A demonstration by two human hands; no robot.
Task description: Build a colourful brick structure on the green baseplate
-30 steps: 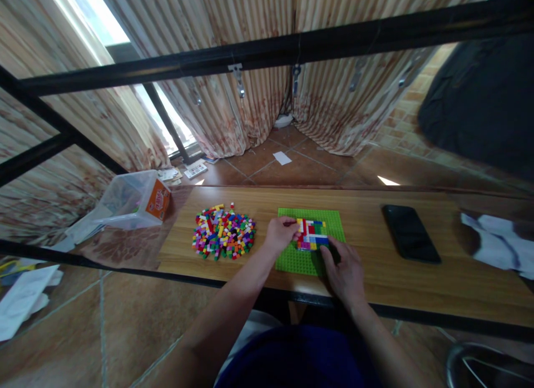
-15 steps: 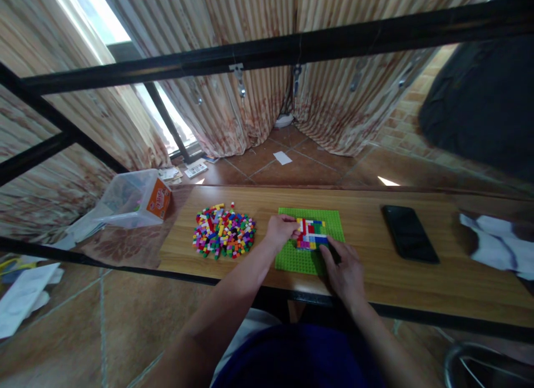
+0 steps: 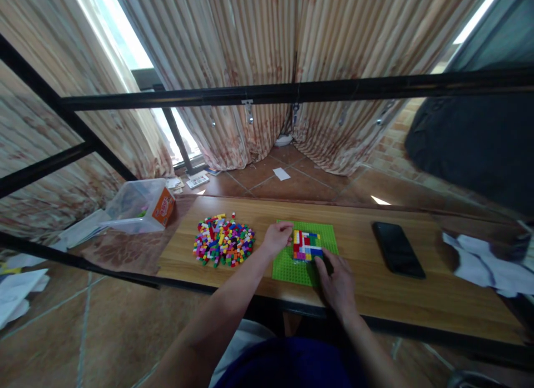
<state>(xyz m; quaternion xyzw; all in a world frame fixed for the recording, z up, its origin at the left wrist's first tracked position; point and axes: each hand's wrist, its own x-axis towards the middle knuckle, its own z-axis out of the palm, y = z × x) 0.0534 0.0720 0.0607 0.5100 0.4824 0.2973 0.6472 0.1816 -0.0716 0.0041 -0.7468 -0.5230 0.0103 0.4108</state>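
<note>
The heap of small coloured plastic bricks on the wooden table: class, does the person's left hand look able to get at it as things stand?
Probably yes. The left hand is at the left edge of the green studded baseplate, and the heap of small coloured plastic bricks lies just to its left, with only bare wooden table between them.

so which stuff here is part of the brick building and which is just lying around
In use: left hand, right hand, green baseplate, brick block, loose brick pile.

Lying about: black phone, plastic tub, white cloth.
</note>
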